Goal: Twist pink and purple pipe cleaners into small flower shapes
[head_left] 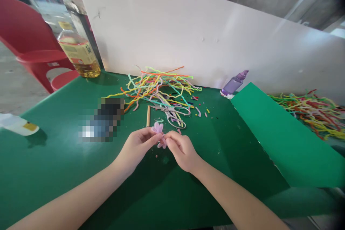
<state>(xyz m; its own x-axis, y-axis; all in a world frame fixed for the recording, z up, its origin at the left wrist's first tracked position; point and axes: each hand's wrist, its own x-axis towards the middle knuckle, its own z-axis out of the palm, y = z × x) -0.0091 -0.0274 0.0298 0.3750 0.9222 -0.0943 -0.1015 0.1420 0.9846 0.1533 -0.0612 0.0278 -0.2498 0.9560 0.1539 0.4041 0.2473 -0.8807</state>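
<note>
Between my two hands is a small light-purple pipe-cleaner flower (pixel 157 128) with looped petals, held just above the green tabletop. My left hand (pixel 140 146) pinches it from the left with thumb and forefinger. From the other side, the fingertips of my right hand (pixel 183 151) close on the lower part of the same flower. Just beyond the hands lie a pair of scissors (pixel 172 111) with grey handles and a short wooden stick (pixel 148 115). Behind them spreads a loose heap of coloured pipe cleaners (pixel 161 86).
A blurred-out dark object (pixel 105 120) lies left of the hands, with a white bottle (pixel 20 124) beyond it. An oil bottle (pixel 79 54) and a purple bottle (pixel 234 82) stand along the white partition (pixel 167 25). A green board (pixel 285 136) and more pipe cleaners (pixel 309 115) are at right.
</note>
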